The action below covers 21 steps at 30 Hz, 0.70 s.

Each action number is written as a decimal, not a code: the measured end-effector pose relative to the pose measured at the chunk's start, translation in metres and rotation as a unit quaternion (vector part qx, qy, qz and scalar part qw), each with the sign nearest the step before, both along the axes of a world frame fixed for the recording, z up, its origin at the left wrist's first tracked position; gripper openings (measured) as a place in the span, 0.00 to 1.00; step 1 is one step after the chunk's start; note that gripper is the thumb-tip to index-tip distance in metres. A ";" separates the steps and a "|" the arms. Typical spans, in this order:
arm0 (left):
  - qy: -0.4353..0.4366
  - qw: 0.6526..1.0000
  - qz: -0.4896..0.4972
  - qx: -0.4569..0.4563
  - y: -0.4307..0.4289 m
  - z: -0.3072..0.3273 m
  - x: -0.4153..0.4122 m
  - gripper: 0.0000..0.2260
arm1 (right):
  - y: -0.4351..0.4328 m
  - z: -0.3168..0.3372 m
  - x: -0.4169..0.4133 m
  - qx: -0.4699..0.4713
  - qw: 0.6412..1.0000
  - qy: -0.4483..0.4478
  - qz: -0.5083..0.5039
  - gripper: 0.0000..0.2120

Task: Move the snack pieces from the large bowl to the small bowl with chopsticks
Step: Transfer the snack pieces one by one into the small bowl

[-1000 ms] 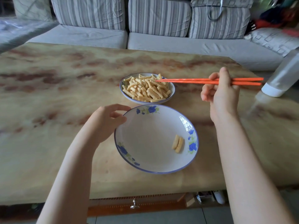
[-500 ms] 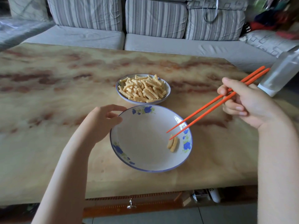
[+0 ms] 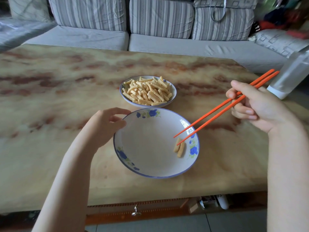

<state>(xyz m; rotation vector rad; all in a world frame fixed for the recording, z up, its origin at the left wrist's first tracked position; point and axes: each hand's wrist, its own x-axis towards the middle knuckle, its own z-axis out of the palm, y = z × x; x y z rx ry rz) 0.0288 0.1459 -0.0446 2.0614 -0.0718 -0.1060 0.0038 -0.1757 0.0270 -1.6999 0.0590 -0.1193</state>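
Note:
A large white bowl with blue flowers (image 3: 143,148) sits near the table's front edge and holds two yellow snack pieces (image 3: 179,147) at its right side. Just behind it stands a small bowl (image 3: 173,96) heaped with several ridged snack pieces (image 3: 147,92). My right hand (image 3: 254,106) grips a pair of orange chopsticks (image 3: 222,107). Their tips are slightly apart, over the two pieces, and the lower tip touches or nearly touches one of them. My left hand (image 3: 105,126) rests against the large bowl's left rim, thumb and fingers on its edge.
The bowls stand on a marbled tan table (image 3: 50,97). A translucent bottle with a white base (image 3: 291,76) stands at the table's right edge. A grey striped sofa (image 3: 150,22) runs behind the table. A drawer knob (image 3: 136,211) shows below the front edge.
My right hand swung the chopsticks from over the small bowl down to the large bowl. In the last half second the tips lowered onto the two pieces. My left hand stayed on the rim.

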 end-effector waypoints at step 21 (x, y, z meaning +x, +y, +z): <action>0.002 1.000 0.003 -0.002 0.000 -0.001 0.000 0.17 | 0.023 -0.012 0.024 0.208 0.969 -0.091 -0.101 0.16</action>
